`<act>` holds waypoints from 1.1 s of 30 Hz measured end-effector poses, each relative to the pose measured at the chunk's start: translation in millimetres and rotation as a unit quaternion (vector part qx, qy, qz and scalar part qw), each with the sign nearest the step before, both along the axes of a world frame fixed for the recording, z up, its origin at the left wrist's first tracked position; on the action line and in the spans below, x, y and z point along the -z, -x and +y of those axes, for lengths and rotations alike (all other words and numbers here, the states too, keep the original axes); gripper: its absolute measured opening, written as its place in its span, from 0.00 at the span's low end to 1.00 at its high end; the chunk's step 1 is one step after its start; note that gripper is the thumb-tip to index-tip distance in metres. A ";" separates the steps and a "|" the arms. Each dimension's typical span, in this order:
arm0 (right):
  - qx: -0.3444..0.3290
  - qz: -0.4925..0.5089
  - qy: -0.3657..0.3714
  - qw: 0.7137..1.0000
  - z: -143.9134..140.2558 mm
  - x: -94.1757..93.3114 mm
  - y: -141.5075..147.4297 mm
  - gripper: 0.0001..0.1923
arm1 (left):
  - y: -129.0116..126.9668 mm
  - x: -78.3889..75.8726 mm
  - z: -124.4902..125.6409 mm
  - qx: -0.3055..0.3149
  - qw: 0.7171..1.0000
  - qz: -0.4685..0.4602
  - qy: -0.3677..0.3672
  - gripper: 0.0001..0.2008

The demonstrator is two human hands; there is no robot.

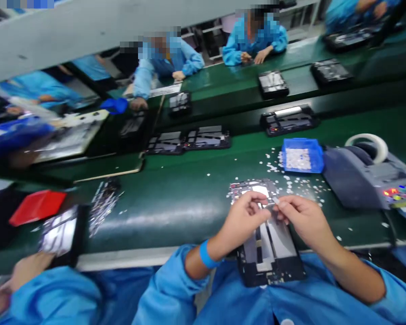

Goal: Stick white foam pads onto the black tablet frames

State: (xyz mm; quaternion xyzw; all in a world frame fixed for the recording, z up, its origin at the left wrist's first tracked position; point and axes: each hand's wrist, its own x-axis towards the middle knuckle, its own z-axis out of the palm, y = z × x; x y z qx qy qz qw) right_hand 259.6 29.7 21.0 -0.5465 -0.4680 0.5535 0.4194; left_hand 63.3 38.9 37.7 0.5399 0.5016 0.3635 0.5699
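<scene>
An opened tablet-like device point(286, 234) with its inner parts showing lies at the table's edge in front of me, its near end over my lap. My right hand point(306, 219) is above it, thumb and finger pinched on a small whitish piece point(275, 200). Beside it, my left hand point(245, 215) hovers over the device's left side. Its fingers are curled, with a gap between thumb and forefinger and nothing visible between them. Both hands cover part of the device's middle.
A blue tray point(302, 155) of small white pieces stands beyond, with more scattered around. Right of it is a grey tape dispenser point(358, 176). Several opened devices point(208, 137) line the green belt. A co-worker's hand point(32, 271) is at left, near a red tray point(37, 207).
</scene>
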 end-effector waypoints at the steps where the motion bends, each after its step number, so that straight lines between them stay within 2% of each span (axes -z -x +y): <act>1: -0.028 -0.011 -0.010 0.999 5.6 -1.7 12.5 0.16 | -2.1 2.9 1.0 -0.021 0.999 -0.037 0.017 0.14; 4: -0.100 -0.056 -0.043 0.993 19.1 -1.2 32.2 0.15 | 8.9 7.8 3.7 -0.081 0.993 -0.081 0.034 0.10; 6: -0.130 -0.100 -0.080 0.983 28.8 2.9 33.0 0.14 | 27.5 6.3 4.9 -0.115 0.992 -0.055 0.023 0.11; 8: -0.139 -0.172 -0.153 0.963 41.0 8.2 28.6 0.13 | 49.5 1.4 7.0 -0.125 0.992 -0.010 0.010 0.10; 10: -0.157 -0.253 -0.259 0.919 54.7 13.3 24.1 0.13 | 68.7 -5.0 10.9 -0.089 0.995 0.041 -0.001 0.08; 13: -0.226 -0.348 -0.404 0.815 72.4 19.3 23.1 0.15 | 84.2 -10.9 20.0 -0.023 0.992 0.125 -0.027 0.06; 16: -0.272 -0.420 -0.473 0.726 83.1 22.8 26.6 0.18 | 84.5 -8.8 31.0 0.006 0.976 0.202 -0.079 0.07; 19: -0.297 -0.453 -0.501 0.675 88.4 24.4 27.2 0.19 | 78.4 -2.8 39.3 0.035 0.958 0.251 -0.134 0.07; 22: -0.310 -0.470 -0.510 0.651 90.4 24.6 24.9 0.19 | 72.5 1.3 38.1 0.059 0.931 0.303 -0.196 0.07; 25: -0.314 -0.475 -0.517 0.639 90.5 23.9 24.0 0.20 | 68.4 2.6 26.4 0.100 0.868 0.404 -0.269 0.08; 28: -0.311 -0.470 -0.523 0.639 90.1 24.2 24.7 0.20 | 65.3 2.7 13.8 0.134 0.806 0.485 -0.310 0.09; 30: -0.310 -0.468 -0.523 0.642 89.9 25.4 25.1 0.19 | 63.9 2.7 9.9 0.149 0.789 0.505 -0.317 0.08; 33: -0.310 -0.467 -0.524 0.642 90.0 27.6 24.9 0.20 | 63.6 2.3 10.4 0.157 0.785 0.511 -0.314 0.08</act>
